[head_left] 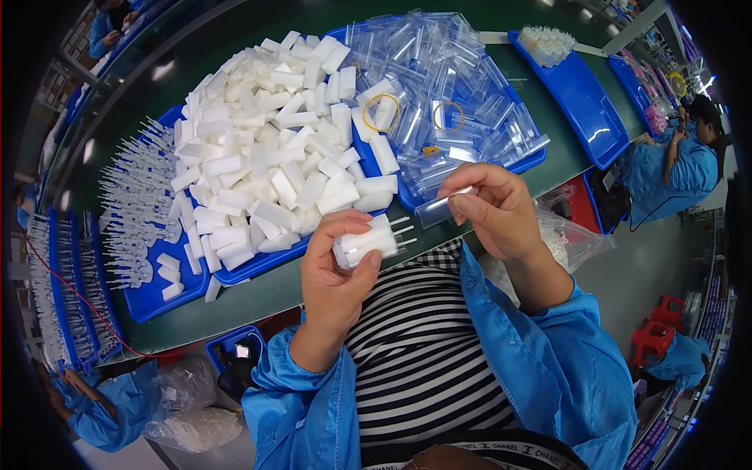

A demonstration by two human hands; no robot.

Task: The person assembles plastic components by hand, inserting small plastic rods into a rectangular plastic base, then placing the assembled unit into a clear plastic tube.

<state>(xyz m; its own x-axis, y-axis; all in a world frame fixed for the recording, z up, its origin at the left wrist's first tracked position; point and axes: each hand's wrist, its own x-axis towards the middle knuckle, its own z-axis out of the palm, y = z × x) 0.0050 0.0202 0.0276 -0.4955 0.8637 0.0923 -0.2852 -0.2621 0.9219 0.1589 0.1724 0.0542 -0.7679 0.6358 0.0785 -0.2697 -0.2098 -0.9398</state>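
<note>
My left hand [333, 270] is closed around a small bundle of white foam blocks [362, 244]. Thin white sticks [404, 229] poke out of the bundle's right end, and a clear sleeve seems to cover part of it. Just to the right, my right hand [501, 207] pinches a clear plastic sleeve [433, 212] between thumb and fingers. A white edge shows near those fingertips; what it belongs to is unclear. Beyond my hands lie a big heap of white foam blocks [266, 157] and a blue tray [535, 160] piled with clear plastic sleeves [423, 70].
At the left, a blue tray [149, 305] holds many thin white sticks [137, 204] and a few blocks. Yellow rubber bands [381, 113] lie on the sleeves. Another blue tray [580, 110] stands far right on the green table [274, 294]. Co-workers in blue [666, 180] sit at both sides.
</note>
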